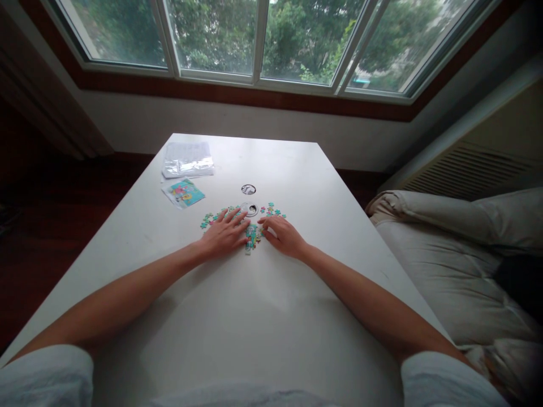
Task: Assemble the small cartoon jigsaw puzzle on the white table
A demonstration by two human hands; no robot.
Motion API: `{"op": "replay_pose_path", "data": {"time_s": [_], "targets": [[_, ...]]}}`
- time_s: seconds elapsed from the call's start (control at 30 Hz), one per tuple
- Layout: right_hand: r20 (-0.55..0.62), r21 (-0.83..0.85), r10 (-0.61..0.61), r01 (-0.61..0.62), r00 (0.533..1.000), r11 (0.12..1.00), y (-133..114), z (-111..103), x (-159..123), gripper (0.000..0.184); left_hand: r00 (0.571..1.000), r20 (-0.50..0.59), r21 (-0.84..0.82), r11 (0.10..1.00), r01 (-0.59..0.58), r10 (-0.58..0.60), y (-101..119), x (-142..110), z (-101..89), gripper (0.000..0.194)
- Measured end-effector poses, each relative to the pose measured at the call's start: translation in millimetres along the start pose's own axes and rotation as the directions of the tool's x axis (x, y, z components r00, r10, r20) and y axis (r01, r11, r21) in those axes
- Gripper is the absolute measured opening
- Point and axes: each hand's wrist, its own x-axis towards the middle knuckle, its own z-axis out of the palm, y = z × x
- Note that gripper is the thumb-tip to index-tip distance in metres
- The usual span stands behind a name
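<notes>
My left hand (226,232) lies flat with its fingers spread over loose jigsaw puzzle pieces (206,221) on the white table. Opposite it, my right hand (283,234) is bent at the fingers, its thumb and fingertips close to the pieces; whether a piece is between them is too small to see. A partly joined patch of puzzle (251,231), turquoise with other colours, lies between the two hands. More loose pieces (271,210) are scattered just beyond my right hand. The left palm hides some of the pieces.
The white table (271,316) has a round grommet (251,209) and a round hole (248,189) near the pieces. Clear plastic sleeves with papers (189,159) and a colourful picture card (184,193) lie at the far left. A padded couch (445,249) stands on the right.
</notes>
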Motion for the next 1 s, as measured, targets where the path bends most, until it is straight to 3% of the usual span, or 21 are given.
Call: {"op": "replay_pose_path", "data": {"time_s": [0.23, 0.43, 0.63, 0.87, 1.0], "targets": [[0.049, 0.031, -0.078, 0.076, 0.996, 0.997, 3.7, -4.1, -13.9, 0.008, 0.999, -0.038, 0.000, 1.000, 0.023, -0.023, -2.9, 8.5, 1.1, 0.037], [-0.069, -0.013, -0.001, 0.000, 0.998, 1.000, 13.0, -7.4, -12.9, 0.006, 0.999, -0.035, -0.108, 0.994, -0.030, 0.026, -6.5, 5.9, 3.3, 0.045], [0.079, 0.023, -0.095, 0.094, 0.992, 0.995, -2.9, -8.2, -15.7, 0.009, 1.000, -0.026, -0.105, 0.994, -0.007, 0.005, -15.8, 1.3, 2.4, 0.045], [-0.038, -0.117, 0.154, -0.158, 0.987, 0.980, 17.7, -9.1, -11.7, 0.007, 0.998, -0.050, -0.077, 0.996, 0.039, -0.043, -14.5, -2.0, 2.7, 0.053], [-0.076, -0.001, 0.225, -0.226, 0.971, 0.974, 16.2, -8.6, 2.9, 0.012, 0.996, -0.071, -0.133, 0.989, -0.064, 0.055, -7.4, -0.3, -1.3, 0.041]]}}
